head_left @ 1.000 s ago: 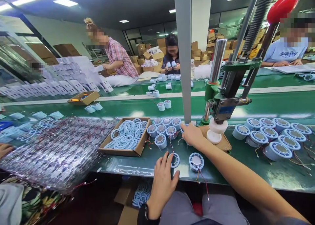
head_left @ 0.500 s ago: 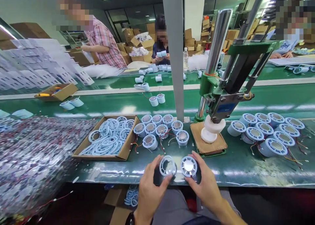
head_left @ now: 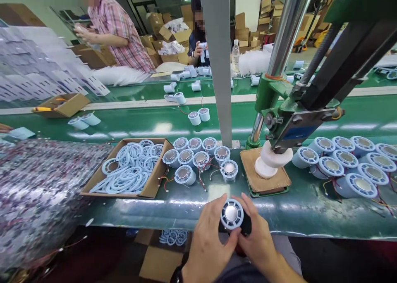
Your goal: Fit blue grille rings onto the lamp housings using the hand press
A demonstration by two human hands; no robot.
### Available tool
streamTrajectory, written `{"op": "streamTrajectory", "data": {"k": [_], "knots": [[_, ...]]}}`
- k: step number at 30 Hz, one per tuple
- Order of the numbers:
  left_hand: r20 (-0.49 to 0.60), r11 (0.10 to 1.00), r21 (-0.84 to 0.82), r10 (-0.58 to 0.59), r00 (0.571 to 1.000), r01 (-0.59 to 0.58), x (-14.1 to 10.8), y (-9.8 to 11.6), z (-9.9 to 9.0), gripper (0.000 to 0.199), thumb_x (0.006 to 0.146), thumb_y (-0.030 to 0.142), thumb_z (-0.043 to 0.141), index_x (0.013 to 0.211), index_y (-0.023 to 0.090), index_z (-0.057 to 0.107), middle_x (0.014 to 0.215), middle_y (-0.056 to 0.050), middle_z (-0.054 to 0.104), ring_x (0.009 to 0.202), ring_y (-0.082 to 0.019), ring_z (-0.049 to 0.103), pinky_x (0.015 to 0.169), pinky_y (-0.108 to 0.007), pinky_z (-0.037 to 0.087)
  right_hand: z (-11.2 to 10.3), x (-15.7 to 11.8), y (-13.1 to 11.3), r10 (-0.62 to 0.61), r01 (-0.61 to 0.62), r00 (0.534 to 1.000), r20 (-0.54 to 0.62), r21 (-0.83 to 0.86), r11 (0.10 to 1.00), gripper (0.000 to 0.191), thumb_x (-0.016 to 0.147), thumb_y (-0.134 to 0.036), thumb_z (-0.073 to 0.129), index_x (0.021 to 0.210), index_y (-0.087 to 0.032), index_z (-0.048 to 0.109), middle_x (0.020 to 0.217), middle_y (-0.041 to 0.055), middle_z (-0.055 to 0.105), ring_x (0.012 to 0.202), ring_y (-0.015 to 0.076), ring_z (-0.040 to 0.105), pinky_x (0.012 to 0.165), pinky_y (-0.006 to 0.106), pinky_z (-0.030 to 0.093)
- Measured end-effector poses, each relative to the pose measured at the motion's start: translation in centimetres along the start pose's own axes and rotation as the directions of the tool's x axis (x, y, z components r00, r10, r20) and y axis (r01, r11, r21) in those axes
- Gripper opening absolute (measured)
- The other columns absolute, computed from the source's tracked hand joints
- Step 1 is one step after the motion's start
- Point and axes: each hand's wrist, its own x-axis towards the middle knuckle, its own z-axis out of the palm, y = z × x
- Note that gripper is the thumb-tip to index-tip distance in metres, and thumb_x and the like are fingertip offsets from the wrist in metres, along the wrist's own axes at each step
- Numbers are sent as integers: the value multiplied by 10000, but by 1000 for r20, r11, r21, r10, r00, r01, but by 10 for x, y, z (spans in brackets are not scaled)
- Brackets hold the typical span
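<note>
Just over the near table edge, my left hand [head_left: 209,231] and my right hand [head_left: 257,233] come together around one light-blue round housing [head_left: 232,214] with a silver disc in its middle. A light-blue ring lies around its top rim. Fingers and thumbs of both hands press on its sides, and its lower part is hidden. Beyond my hands stands a group of similar housings [head_left: 185,155], some with thin wires. To their left a cardboard box [head_left: 149,192] holds many loose light-blue rings [head_left: 128,177].
A green press [head_left: 297,122] with a white pressing head [head_left: 274,155] stands right of centre over a brown pad [head_left: 252,184]. More housings [head_left: 359,186] crowd the right side. A grey post [head_left: 217,68] rises mid-table. Bubble-wrapped material [head_left: 46,192] fills the left. Two people are across the table.
My left hand has moved right, bringing the light-blue ring onto the housing in my right hand. Both hands now meet on it. The view has shifted slightly.
</note>
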Motion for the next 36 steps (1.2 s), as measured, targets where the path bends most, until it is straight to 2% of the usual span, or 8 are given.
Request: {"op": "streamTrajectory", "data": {"k": [10,13,17,21,26,30,33,36], "knots": [[-9,991,-127,-50,999,49,-11,-7,10,634,915,212,588,1506,204,359,1318,-150,661,1217,-284,647,1017,-424,556,-5,4,-2,-19,19,994,106,2,1000,962,757,-12,534,1625,-213,173,1341,116,693,1204,247,704,985,347,615],[-9,964,-222,-154,988,148,-19,-9,23,685,918,226,588,1544,214,310,1394,-164,621,1266,-305,627,1041,-450,538,-6,6,-2,-52,56,983,173,-19,998,936,751,-4,516,1619,-220,240,1410,131,642,1257,266,670,1020,385,599],[-6,853,-436,-320,947,285,-21,-1,29,796,894,252,653,1572,232,235,1302,-118,677,1180,-266,681,1016,-409,553,-12,9,-5,3,-8,991,136,38,999,883,770,-17,524,1602,-219,307,1369,125,674,1191,257,712,992,369,615],[-87,840,-514,-254,963,175,-16,17,20,810,900,405,697,1563,259,256,1240,-79,702,1149,-242,694,1048,-395,535,-29,14,-19,-11,-3,995,100,142,990,766,810,-88,667,1525,-255,452,1334,103,702,1168,254,723,985,311,613],[-266,903,-430,-153,952,25,-13,36,7,668,900,477,709,1459,234,434,1226,-100,704,1235,-272,639,1109,-436,485,-48,18,-36,-85,76,996,26,249,966,679,904,-194,693,1527,-284,439,1346,100,696,1180,242,716,1020,297,586],[-225,902,-424,-18,974,-81,-10,38,-4,569,842,434,781,1315,203,565,1174,-118,717,1119,-279,685,979,-398,575,-55,17,-43,-139,143,990,-31,235,962,621,954,-240,660,1531,-270,433,1340,120,697,1180,250,715,1013,306,595],[-246,892,-442,-19,969,-95,-12,38,-6,623,834,464,788,1347,206,545,1178,-123,717,1132,-290,678,982,-409,573,-58,16,-46,-156,157,987,-23,222,962,615,968,-284,651,1540,-258,427,1333,136,699,1179,258,715,1011,315,598],[-276,890,-455,-110,955,-29,-17,41,0,716,857,504,758,1447,224,463,1199,-124,712,1154,-302,673,1020,-448,546,-59,14,-47,-110,105,994,10,249,963,676,923,-298,718,1539,-273,440,1328,126,703,1166,255,723,1013,304,592]]}}
